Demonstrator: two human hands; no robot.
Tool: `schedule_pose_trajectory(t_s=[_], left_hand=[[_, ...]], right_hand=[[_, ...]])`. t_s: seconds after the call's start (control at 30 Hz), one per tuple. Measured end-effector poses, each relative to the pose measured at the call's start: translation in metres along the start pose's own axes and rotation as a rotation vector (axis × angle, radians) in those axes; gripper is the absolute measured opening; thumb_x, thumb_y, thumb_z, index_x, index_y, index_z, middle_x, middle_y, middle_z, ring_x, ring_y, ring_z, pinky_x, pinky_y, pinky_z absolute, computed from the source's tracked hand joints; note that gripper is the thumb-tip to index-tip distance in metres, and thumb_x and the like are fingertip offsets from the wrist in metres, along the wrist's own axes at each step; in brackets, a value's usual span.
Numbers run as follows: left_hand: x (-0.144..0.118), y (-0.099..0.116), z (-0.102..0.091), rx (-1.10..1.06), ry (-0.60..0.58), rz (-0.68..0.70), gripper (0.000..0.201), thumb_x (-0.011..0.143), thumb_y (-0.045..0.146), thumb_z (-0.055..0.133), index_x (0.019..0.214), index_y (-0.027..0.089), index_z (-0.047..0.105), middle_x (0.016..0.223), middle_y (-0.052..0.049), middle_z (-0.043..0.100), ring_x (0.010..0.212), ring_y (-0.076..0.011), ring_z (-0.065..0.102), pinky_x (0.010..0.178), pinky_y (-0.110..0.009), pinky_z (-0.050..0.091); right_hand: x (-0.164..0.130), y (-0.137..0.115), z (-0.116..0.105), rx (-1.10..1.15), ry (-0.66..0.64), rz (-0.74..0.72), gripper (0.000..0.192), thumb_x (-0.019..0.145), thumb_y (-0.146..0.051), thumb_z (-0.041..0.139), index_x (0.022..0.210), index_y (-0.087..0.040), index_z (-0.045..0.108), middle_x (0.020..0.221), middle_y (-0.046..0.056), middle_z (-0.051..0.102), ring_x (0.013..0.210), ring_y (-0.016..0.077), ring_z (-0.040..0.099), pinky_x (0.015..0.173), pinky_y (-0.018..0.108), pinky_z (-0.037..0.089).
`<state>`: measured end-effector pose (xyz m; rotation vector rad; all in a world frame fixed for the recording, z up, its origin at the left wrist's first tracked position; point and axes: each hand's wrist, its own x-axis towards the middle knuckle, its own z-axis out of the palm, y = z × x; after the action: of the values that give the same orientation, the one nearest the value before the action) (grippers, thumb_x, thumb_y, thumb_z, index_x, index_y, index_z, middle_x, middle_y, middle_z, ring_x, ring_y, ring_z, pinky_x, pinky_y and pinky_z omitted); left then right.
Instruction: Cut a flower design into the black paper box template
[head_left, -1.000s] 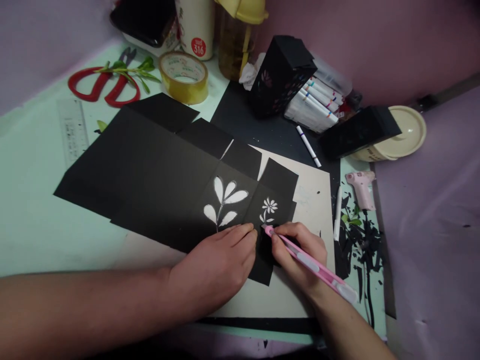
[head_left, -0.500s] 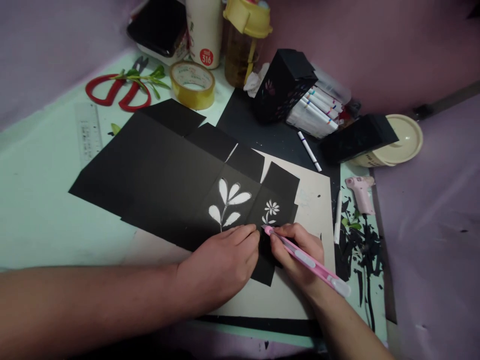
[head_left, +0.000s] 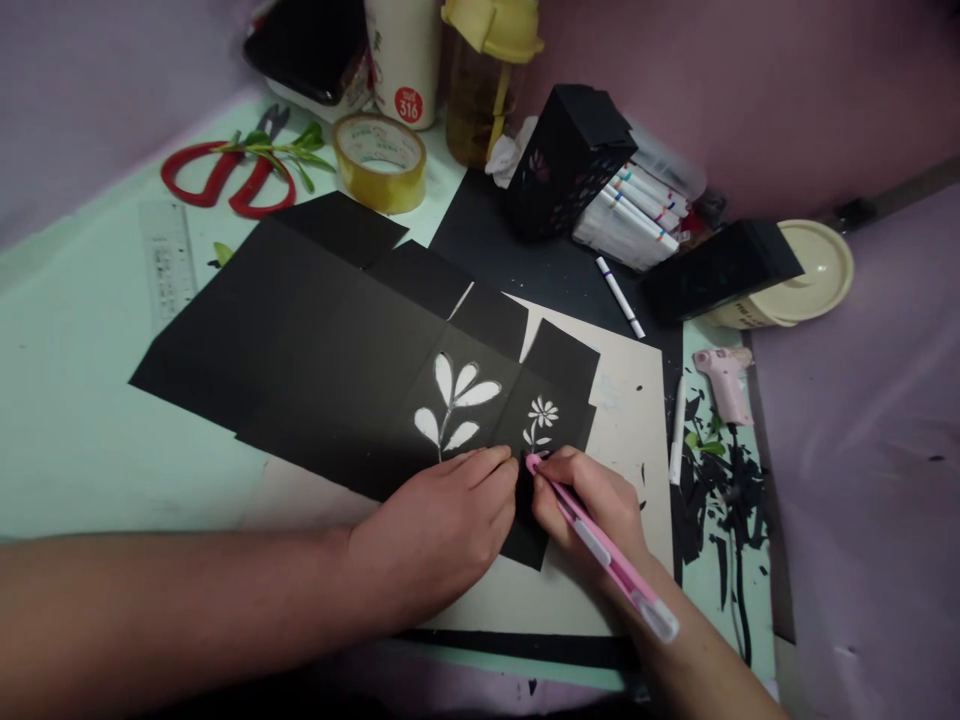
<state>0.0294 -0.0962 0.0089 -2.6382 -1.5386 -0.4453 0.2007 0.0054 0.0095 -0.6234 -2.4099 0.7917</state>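
Observation:
A black card sheet point(head_left: 322, 310) with cut edge flaps lies slanted before me, with white leaf shapes point(head_left: 456, 400) and a small white flower point(head_left: 543, 411) showing in it. My left hand point(head_left: 450, 530) rests on the card just below the leaves, fingers laid flat and side by side. A pink craft knife point(head_left: 607, 550) is gripped like a pen in my right hand point(head_left: 592, 500). Its tip meets the card by the flower's stem, close to my left fingertips; the blade is too small to make out. Beneath the card lies a pale board point(head_left: 630, 400).
Red-handled scissors point(head_left: 229, 180), a tape roll point(head_left: 380, 165) and a clear ruler point(head_left: 169, 262) lie at back left. Behind stand a yellow-lidded bottle point(head_left: 487, 90) and a black box point(head_left: 570, 160). A pink glue gun point(head_left: 724, 385) and black scraps point(head_left: 720, 500) lie right.
The knife has swung steeper, its rear end moving left and down, while the tip stays near the flower's stem. My left hand keeps its place on the card.

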Motion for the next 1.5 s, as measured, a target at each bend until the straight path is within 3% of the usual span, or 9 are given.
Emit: schedule_pose_trajectory(t_s=[0.27, 0.4, 0.63, 0.97, 1.23, 1.4, 1.5], left_hand=[[0.001, 0.000, -0.001, -0.050, -0.014, -0.018, 0.027, 0.092, 0.009, 0.044, 0.108, 0.002, 0.066, 0.113, -0.018, 0.069, 0.113, -0.0256, 0.060, 0.101, -0.038, 0.049], [0.002, 0.000, -0.001, -0.018, -0.007, -0.004, 0.026, 0.093, 0.010, 0.046, 0.108, 0.003, 0.066, 0.111, -0.016, 0.070, 0.112, -0.0245, 0.061, 0.103, -0.038, 0.048], [0.001, 0.000, -0.002, -0.019, 0.012, -0.012, 0.026, 0.091, 0.012, 0.048, 0.107, 0.003, 0.067, 0.111, -0.016, 0.070, 0.112, -0.0256, 0.062, 0.102, -0.037, 0.049], [0.002, 0.000, -0.002, -0.008, 0.005, -0.008, 0.029, 0.091, 0.009, 0.045, 0.110, 0.002, 0.066, 0.114, -0.017, 0.069, 0.114, -0.0245, 0.061, 0.105, -0.037, 0.047], [0.001, 0.000, -0.002, -0.007, 0.023, -0.003, 0.031, 0.090, 0.011, 0.046, 0.109, 0.002, 0.068, 0.112, -0.015, 0.070, 0.112, -0.0269, 0.063, 0.102, -0.036, 0.051], [0.002, 0.000, 0.000, -0.018, 0.028, 0.005, 0.029, 0.089, 0.010, 0.047, 0.107, 0.001, 0.069, 0.112, -0.017, 0.070, 0.112, -0.0276, 0.063, 0.103, -0.038, 0.051], [0.002, -0.001, 0.001, -0.037, 0.019, -0.007, 0.030, 0.091, 0.010, 0.045, 0.108, 0.002, 0.068, 0.110, -0.017, 0.070, 0.112, -0.0267, 0.063, 0.101, -0.037, 0.052]], right_hand=[[-0.001, 0.005, -0.002, -0.047, -0.042, -0.109, 0.020, 0.085, -0.001, 0.055, 0.083, -0.021, 0.054, 0.069, 0.000, 0.054, 0.059, 0.0117, 0.051, 0.054, 0.025, 0.043], [-0.003, 0.008, -0.007, -0.074, -0.150, -0.171, 0.022, 0.086, 0.001, 0.053, 0.080, -0.021, 0.053, 0.072, 0.001, 0.053, 0.065, 0.0139, 0.050, 0.058, 0.027, 0.042], [-0.003, 0.006, -0.019, -0.113, -0.309, -0.182, 0.030, 0.090, 0.000, 0.049, 0.069, -0.021, 0.042, 0.069, -0.001, 0.039, 0.064, 0.0135, 0.033, 0.057, 0.030, 0.028], [0.000, 0.006, -0.030, -0.155, -0.436, -0.222, 0.032, 0.094, -0.002, 0.047, 0.069, -0.020, 0.039, 0.071, -0.001, 0.040, 0.067, 0.0141, 0.032, 0.059, 0.031, 0.025], [-0.001, 0.009, -0.028, -0.113, -0.343, -0.244, 0.025, 0.090, 0.000, 0.053, 0.075, -0.019, 0.048, 0.069, -0.001, 0.044, 0.065, 0.0138, 0.036, 0.057, 0.030, 0.031], [-0.003, 0.013, -0.019, -0.083, -0.221, -0.265, 0.018, 0.086, -0.002, 0.060, 0.096, -0.017, 0.058, 0.075, 0.003, 0.059, 0.067, 0.0147, 0.052, 0.058, 0.029, 0.045], [-0.003, 0.012, -0.013, -0.039, -0.079, -0.197, 0.021, 0.084, -0.002, 0.062, 0.096, -0.019, 0.058, 0.077, 0.003, 0.065, 0.067, 0.0138, 0.060, 0.057, 0.026, 0.051]])
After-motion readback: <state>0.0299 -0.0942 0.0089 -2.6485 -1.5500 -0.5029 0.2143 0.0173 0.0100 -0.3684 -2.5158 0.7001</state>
